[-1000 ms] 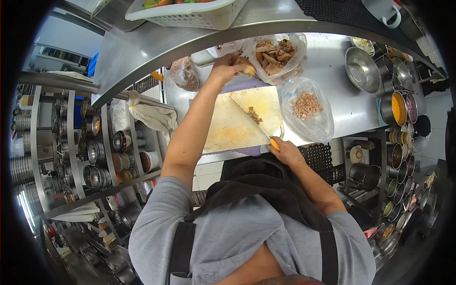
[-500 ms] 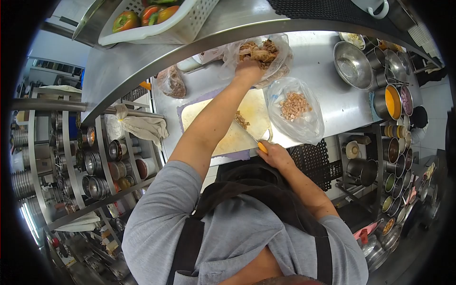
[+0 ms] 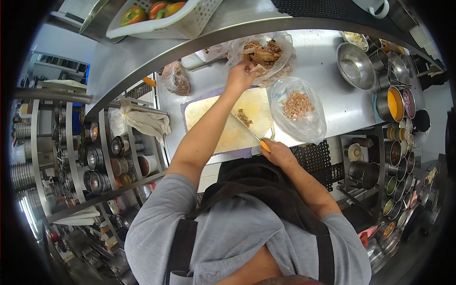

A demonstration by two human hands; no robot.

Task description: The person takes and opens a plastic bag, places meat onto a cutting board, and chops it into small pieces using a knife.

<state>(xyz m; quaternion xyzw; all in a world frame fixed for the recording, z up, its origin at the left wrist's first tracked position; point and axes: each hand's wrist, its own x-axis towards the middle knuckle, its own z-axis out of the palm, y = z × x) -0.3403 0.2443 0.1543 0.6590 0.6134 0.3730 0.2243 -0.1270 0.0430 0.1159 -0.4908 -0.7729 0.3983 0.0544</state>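
Observation:
My right hand [image 3: 280, 153] is closed round the yellow handle of a knife [image 3: 251, 131], its blade lying slantwise over the cutting board [image 3: 204, 116]. Beside the blade sits a small heap of chopped meat [image 3: 243, 117]. At the near left rim of an open plastic bag [image 3: 286, 45] is my left hand [image 3: 241, 77], its fingers pinched on what looks like a piece of meat, partly hidden by the hand. Browned meat pieces [image 3: 266, 53] fill that bag. Right of the board, another clear bag [image 3: 311, 128] holds diced meat [image 3: 298, 104].
A steel shelf [image 3: 247, 26] spans above the counter's far side, bearing a white basket [image 3: 190, 29] of peppers. To the right stand a metal bowl [image 3: 354, 69] and several pots. A bag of meat [image 3: 175, 78] lies at left; a cloth [image 3: 142, 118] hangs off a rail.
My left hand has drawn back from inside the bag of browned meat to its near left rim. The right hand keeps the knife on the board. The whole view has shifted slightly.

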